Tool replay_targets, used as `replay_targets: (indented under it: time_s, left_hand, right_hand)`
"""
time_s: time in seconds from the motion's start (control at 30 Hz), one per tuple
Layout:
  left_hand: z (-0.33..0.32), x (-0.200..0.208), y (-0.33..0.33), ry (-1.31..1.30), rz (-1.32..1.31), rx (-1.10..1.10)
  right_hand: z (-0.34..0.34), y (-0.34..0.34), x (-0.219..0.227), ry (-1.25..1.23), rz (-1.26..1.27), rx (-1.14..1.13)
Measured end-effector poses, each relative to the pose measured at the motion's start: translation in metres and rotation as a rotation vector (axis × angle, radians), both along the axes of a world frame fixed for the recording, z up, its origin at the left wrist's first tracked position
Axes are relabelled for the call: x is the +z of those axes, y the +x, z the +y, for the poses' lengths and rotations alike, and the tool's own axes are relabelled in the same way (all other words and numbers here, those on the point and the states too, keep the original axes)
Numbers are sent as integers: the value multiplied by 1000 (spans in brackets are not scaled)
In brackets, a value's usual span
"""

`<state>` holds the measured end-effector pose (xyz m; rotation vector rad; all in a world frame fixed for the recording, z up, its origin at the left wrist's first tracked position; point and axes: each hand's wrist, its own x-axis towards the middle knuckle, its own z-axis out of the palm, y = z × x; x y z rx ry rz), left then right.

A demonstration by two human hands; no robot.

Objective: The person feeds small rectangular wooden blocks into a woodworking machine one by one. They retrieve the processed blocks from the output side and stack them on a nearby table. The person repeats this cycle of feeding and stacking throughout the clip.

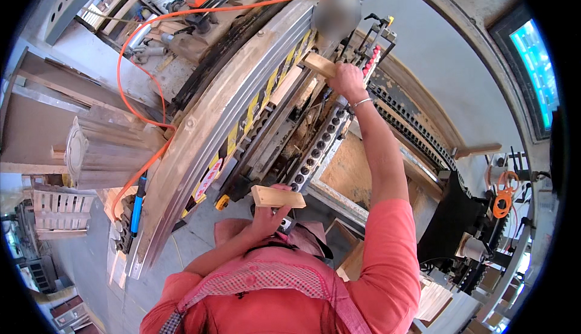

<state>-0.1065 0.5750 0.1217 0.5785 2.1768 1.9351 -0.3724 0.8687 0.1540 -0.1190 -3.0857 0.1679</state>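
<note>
My left hand [266,220] is closed around a short pale wooden block [279,197], held close in front of my body. The right arm stretches far forward, and my right hand [347,81] grips the end of another wooden block [319,65] above the far part of a woodworking machine. Below and between the hands runs the machine's metal rail with a row of round black fittings [315,153]. A strip of wood [286,86] lies along the machine bed beside yellow-and-black striped tape [261,101]. The right fingertips are partly hidden.
An orange hose [120,74] loops over the long metal beam [200,107] on the left. Red knobs [372,60] stand beyond my right hand. A lit screen [535,71] is at the far right. Sawdust covers a panel [348,173] under the rail.
</note>
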Motion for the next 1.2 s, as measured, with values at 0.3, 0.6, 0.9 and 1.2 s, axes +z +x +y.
replay_targets:
  time_s: [0.3, 0.6, 0.9, 1.2]
  left_hand:
    - [0, -2, -3, -22, 14, -32]
    - [5, 7, 0, -46, -36, 36]
    - [9, 15, -1, -72, -29, 42]
    - [6, 9, -1, -50, -19, 26]
  right_hand:
    - [2, 4, 5, -47, -8, 26]
    - [2, -3, 3, -28, -31, 40]
    - [-1, 0, 10, -14, -76, 54]
    - [5, -3, 0, -26, -65, 40]
